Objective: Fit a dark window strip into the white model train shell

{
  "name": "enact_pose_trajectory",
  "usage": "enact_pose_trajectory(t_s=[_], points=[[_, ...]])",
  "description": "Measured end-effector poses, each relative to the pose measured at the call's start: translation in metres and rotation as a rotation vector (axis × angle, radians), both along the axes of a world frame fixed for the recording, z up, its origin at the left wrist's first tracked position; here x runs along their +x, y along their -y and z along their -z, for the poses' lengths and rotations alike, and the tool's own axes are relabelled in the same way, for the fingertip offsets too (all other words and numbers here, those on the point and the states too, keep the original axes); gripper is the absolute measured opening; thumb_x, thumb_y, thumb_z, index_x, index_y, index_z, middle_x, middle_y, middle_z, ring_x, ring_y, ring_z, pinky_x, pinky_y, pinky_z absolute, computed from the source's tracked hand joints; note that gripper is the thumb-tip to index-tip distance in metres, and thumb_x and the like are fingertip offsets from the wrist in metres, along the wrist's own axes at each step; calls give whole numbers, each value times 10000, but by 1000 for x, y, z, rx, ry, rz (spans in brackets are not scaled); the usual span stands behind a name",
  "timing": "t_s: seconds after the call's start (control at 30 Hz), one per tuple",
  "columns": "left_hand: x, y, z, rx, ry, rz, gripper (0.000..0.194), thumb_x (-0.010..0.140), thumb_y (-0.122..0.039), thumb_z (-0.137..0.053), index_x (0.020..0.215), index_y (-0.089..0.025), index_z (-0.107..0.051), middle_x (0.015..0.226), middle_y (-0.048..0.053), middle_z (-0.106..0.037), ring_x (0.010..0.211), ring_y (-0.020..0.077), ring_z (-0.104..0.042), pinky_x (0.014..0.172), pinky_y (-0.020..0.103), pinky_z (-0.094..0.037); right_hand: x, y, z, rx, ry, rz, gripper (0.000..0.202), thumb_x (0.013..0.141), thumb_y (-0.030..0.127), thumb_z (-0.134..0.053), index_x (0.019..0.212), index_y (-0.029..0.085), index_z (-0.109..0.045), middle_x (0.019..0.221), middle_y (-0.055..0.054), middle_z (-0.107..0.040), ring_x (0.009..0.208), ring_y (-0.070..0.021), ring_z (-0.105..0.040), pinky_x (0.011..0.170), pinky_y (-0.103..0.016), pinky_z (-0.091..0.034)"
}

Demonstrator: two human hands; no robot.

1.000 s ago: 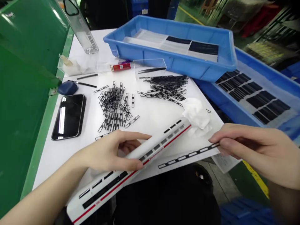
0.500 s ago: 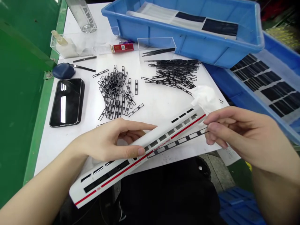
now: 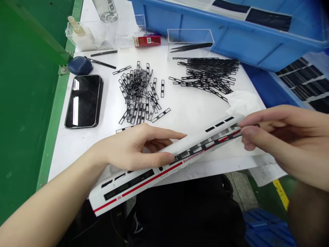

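The left hand (image 3: 133, 151) clasps the white train car shell (image 3: 164, 163) around its middle, tilted over the counter (image 3: 185, 106) edge. The right hand (image 3: 280, 137) pinches a black window strip (image 3: 205, 145) in its grip, laid along the shell's window row but seemingly not yet seated. Two piles of loose strips (image 3: 138, 92) and longer strips (image 3: 208, 73) remain unfitted behind.

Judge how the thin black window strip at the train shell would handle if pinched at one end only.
The window strip is long, narrow and mostly cut-out openings, so it probably sags and bends easily. It looks very light. The right hand pinches its end while the left hand steadies the train shell.
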State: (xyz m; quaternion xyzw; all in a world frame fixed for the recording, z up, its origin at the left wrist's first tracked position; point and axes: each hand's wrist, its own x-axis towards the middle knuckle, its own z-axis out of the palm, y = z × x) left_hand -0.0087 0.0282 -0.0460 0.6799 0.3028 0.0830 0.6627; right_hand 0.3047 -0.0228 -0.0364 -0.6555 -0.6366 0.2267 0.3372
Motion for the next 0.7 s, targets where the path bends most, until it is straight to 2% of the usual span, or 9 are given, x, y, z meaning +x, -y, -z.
enact_pose_trajectory(t_s=[0.1, 0.2, 0.33, 0.47, 0.57, 0.7], points=[[1, 1, -1, -22, -17, -18, 565, 927, -231, -665, 1486, -153, -632, 892, 50, -727, 590, 117, -514, 515, 212, -445, -1, 1, -1, -30, 68, -76, 200, 841, 465, -844, 972, 316, -821, 707, 15, -737, 579, -135, -678, 466, -208, -496], [1, 3, -1, -26, -18, -32, 552, 923, -277, -687, 1465, -172, -655, 898, 56, -745, 648, 157, -585, 555, 241, -494, -2, 2, 0, -49, 103, -80, 160, 856, 370, -853, 1000, 315, -813, 674, 22, -704, 558, -127, -622, 480, -231, -464], [3, 5, 0, -20, -32, -57, 580, 914, -336, -734, 1461, -167, -645, 910, 56, -770, 709, 192, -652, 603, 270, -547, -2, 0, 0, -86, 119, -105, 154, 866, 403, -833, 978, 301, -806, 655, 20, -693, 520, -131, -590, 447, -253, -419], [3, 8, -1, 16, -26, -59, 565, 916, -313, -740, 1455, -172, -644, 949, 47, -801, 735, 177, -675, 640, 247, -572, -4, -3, -2, -116, 82, -125, 123, 877, 393, -812, 954, 298, -805, 679, 24, -675, 522, -114, -542, 450, -248, -399], [3, 9, -1, 50, -43, -53, 555, 921, -307, -725, 1450, -161, -642, 979, 55, -813, 773, 189, -706, 663, 252, -584, -10, -3, -3, -85, 51, -110, 102, 895, 372, -800, 965, 298, -801, 633, 36, -618, 523, -117, -514, 481, -255, -411], [4, 10, -1, 55, -47, -64, 552, 925, -319, -723, 1449, -170, -635, 961, 51, -809, 790, 199, -727, 688, 270, -594, -19, -4, -1, -37, 25, -107, 99, 907, 363, -793, 952, 275, -789, 690, 27, -650, 566, -124, -523, 522, -263, -437]])
